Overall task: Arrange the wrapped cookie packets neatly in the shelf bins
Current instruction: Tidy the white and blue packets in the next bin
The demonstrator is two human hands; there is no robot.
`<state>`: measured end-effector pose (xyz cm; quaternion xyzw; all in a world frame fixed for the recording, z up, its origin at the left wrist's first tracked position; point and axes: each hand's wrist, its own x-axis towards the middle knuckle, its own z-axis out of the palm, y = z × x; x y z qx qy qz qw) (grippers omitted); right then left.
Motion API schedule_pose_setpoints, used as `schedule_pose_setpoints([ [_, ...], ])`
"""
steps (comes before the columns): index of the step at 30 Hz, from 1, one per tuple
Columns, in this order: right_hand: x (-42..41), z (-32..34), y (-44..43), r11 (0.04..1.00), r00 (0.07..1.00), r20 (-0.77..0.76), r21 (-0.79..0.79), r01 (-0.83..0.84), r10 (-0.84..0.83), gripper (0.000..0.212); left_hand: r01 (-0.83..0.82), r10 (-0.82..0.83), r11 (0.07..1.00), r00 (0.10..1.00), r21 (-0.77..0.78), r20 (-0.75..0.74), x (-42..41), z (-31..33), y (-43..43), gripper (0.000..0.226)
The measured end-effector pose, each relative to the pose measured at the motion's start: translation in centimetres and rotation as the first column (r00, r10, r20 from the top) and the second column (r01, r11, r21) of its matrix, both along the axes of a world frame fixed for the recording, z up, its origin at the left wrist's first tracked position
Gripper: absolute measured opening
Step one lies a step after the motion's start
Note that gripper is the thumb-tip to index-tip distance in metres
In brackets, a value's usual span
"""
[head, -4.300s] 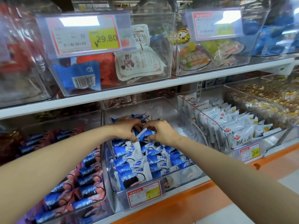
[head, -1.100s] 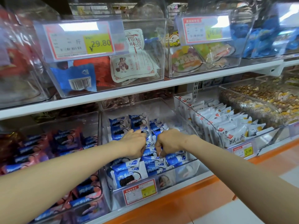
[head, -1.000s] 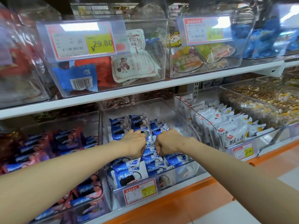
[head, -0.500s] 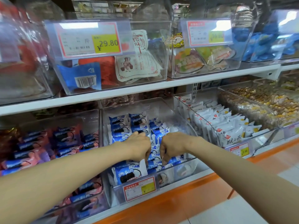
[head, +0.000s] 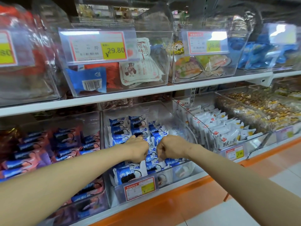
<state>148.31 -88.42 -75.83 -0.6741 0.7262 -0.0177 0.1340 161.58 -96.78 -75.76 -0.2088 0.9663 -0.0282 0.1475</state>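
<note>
Cookie packets [head: 121, 123] lie just beneath the curled fingers [head: 160, 151], perhaps pinched.

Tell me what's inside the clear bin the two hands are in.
The clear bin holds blue-and-white cookie packets in rows. The left hand and right hand cover the middle rows. Whether their curled fingers grip anything is hidden.

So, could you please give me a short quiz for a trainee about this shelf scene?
1. True or false: the left hand and the right hand reach into a bin on the top shelf.
2. The blue cookie packets lie: A) left of the white packets B) right of them C) above them.
3. Fill in: the yellow price tag above the hands reads ____.
Key: 1 false; 2 A; 3 29.80.
</note>
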Motion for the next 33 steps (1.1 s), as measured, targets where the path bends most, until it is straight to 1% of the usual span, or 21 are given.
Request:
schedule_pose_setpoints([
  [4, -0.4, -0.9, -0.2, 0.997, 0.998, -0.064, -0.073, 0.005, -0.009, 0.009, -0.022, 0.022, 1.000, 0.999, 0.002, 0.026, 0.2, -0.1, -0.5, 0.019],
  [5, -0.7, -0.9, -0.1, 0.998, 0.999, -0.047, -0.068, 0.013, -0.016, 0.008, -0.022, 0.021, 1.000, 0.999, 0.008, 0.027, 0.3, -0.1, -0.5, 0.018],
  [7, -1.3, 0.2, 0.2, 0.998, 0.998, 0.059, -0.046, 0.040, -0.038, 0.011, -0.015, 0.015, 0.999, 1.000, 0.048, -0.002, 0.4, 0.0, -0.7, 0.014],
  [8, -1.6, 1.1, 0.3, 0.997, 0.993, 0.111, -0.046, 0.057, -0.051, 0.014, -0.015, 0.019, 0.996, 0.999, 0.087, -0.044, 0.4, 0.3, -0.7, 0.011],
  [9, -1.9, 2.0, 0.4, 0.997, 0.991, 0.128, -0.056, 0.056, -0.049, 0.018, -0.014, 0.027, 0.992, 0.995, 0.129, -0.098, 0.6, 0.7, -0.7, 0.011],
  [10, -2.2, 2.6, 0.4, 0.998, 0.995, 0.094, -0.058, 0.034, -0.029, 0.021, -0.007, 0.032, 0.987, 0.987, 0.163, -0.157, 0.8, 1.2, -0.7, 0.014],
  [11, -2.3, 3.0, 0.4, 1.000, 1.000, 0.021, -0.027, 0.001, -0.001, 0.024, 0.005, 0.035, 0.982, 0.978, 0.188, -0.208, 1.1, 1.8, -0.8, 0.018],
  [12, -2.2, 3.0, 0.5, 0.999, 0.998, -0.056, 0.030, -0.028, 0.029, 0.027, 0.018, 0.035, 0.978, 0.967, 0.206, -0.252, 1.5, 2.4, -1.0, 0.019],
  [14, -1.7, 2.2, 0.8, 0.980, 0.981, -0.175, 0.193, -0.045, 0.080, 0.033, 0.017, 0.055, 0.974, 0.949, 0.225, -0.310, 2.7, 3.5, -1.3, 0.020],
  [15, -1.5, 1.8, 0.9, 0.967, 0.971, -0.216, 0.250, -0.045, 0.101, 0.035, 0.005, 0.071, 0.976, 0.940, 0.220, -0.333, 3.4, 3.9, -1.5, 0.020],
  [16, -1.3, 1.5, 1.0, 0.961, 0.963, -0.245, 0.272, -0.044, 0.114, 0.036, -0.009, 0.082, 0.979, 0.930, 0.202, -0.358, 4.2, 4.3, -1.6, 0.019],
  [20, -1.0, 1.8, 1.3, 0.954, 0.938, -0.307, 0.291, -0.069, 0.161, 0.026, -0.057, 0.115, 0.990, 0.863, 0.133, -0.491, 6.8, 5.2, -1.7, 0.015],
  [24, -1.0, 1.2, 1.3, 0.959, 0.912, -0.363, 0.267, -0.093, 0.189, 0.028, -0.154, 0.229, 0.972, 0.775, 0.176, -0.589, 8.8, 5.4, -1.8, 0.013],
  [28, -1.5, 0.9, 1.8, 0.976, 0.921, -0.335, 0.147, -0.158, 0.200, 0.027, -0.178, 0.270, 0.962, 0.712, 0.206, -0.648, 10.0, 4.7, -1.9, 0.013],
  [30, -1.5, 0.7, 1.8, 0.974, 0.915, -0.349, 0.161, -0.156, 0.204, 0.025, -0.160, 0.272, 0.961, 0.684, 0.224, -0.677, 10.4, 4.3, -1.7, 0.012],
  [32, -1.5, 1.5, 1.5, 0.972, 0.930, -0.316, 0.195, -0.130, 0.188, 0.023, -0.145, 0.277, 0.959, 0.660, 0.243, -0.698, 10.6, 3.9, -1.3, 0.012],
  [33, -1.6, 2.2, 1.0, 0.984, 0.950, -0.280, 0.147, -0.098, 0.136, 0.024, -0.137, 0.277, 0.959, 0.652, 0.249, -0.706, 10.7, 3.7, -1.3, 0.012],
])
